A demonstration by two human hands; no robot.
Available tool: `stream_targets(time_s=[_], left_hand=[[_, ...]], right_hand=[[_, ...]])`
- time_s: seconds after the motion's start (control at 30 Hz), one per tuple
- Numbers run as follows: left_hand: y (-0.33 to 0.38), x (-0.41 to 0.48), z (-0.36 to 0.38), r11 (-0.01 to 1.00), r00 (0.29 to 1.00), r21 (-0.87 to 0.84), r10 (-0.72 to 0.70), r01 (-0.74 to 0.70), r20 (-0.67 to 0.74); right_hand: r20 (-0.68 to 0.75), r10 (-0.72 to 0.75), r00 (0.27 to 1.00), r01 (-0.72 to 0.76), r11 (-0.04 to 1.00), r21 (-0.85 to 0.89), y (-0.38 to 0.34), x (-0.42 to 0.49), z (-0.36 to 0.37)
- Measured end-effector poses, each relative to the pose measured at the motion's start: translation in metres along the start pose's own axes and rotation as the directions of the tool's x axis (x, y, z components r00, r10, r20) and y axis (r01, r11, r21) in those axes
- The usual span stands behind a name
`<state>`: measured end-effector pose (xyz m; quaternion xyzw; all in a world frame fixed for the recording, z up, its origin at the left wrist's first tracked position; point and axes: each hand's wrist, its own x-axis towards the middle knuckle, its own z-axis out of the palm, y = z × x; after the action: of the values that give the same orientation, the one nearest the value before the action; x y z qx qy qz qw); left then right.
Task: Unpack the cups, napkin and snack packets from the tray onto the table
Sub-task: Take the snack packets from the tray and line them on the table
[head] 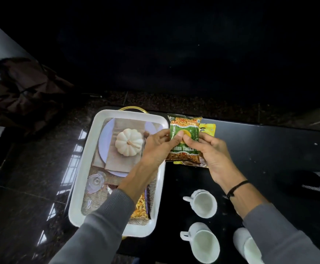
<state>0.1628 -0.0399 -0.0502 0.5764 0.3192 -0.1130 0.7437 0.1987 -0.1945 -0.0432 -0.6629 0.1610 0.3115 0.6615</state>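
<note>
Green and orange, the snack packet (184, 139) sits between both hands, just past the tray's (83, 161) right edge. The left hand (158, 144) and right hand (210, 149) have their fingers (188, 139) pinched on it. Under the fingers lies a yellow packet (208, 128) on the black table (269, 149). Two white cups (203, 203) stand nearer the wrists. One more packet (141, 206) stays in the tray.
</note>
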Motion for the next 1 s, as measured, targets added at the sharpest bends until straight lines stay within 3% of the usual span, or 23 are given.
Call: stream_targets(time_s=[0.1, 0.2, 0.37, 0.6, 1.0], left_hand=[[-0.006, 0.001, 0.040, 0.998, 0.997, 0.055, -0.034, 0.030, 0.075], [-0.013, 0.003, 0.074, 0.969, 0.989, 0.241, -0.091, 0.059, 0.120], [-0.021, 0.014, 0.114, 0.879, 0.984, 0.463, -0.165, 0.115, 0.069], [-0.025, 0.025, 0.124, 0.743, 0.997, 0.666, -0.077, 0.061, -0.005], [-0.027, 0.023, 0.107, 0.753, 0.999, 0.658, -0.054, 0.035, 0.008]], right_hand=[[-0.050, 0.027, 0.998, -0.027, 1.000, -0.002, 0.003, -0.004, -0.042], [-0.072, 0.075, 0.995, -0.079, 0.996, -0.045, 0.009, -0.004, -0.083], [-0.131, 0.057, 0.990, -0.076, 0.987, -0.141, 0.017, 0.011, -0.134], [-0.162, 0.026, 0.987, -0.077, 0.945, -0.319, 0.020, 0.039, -0.143], [-0.137, 0.054, 0.989, -0.121, 0.827, -0.550, 0.010, 0.039, -0.141]])
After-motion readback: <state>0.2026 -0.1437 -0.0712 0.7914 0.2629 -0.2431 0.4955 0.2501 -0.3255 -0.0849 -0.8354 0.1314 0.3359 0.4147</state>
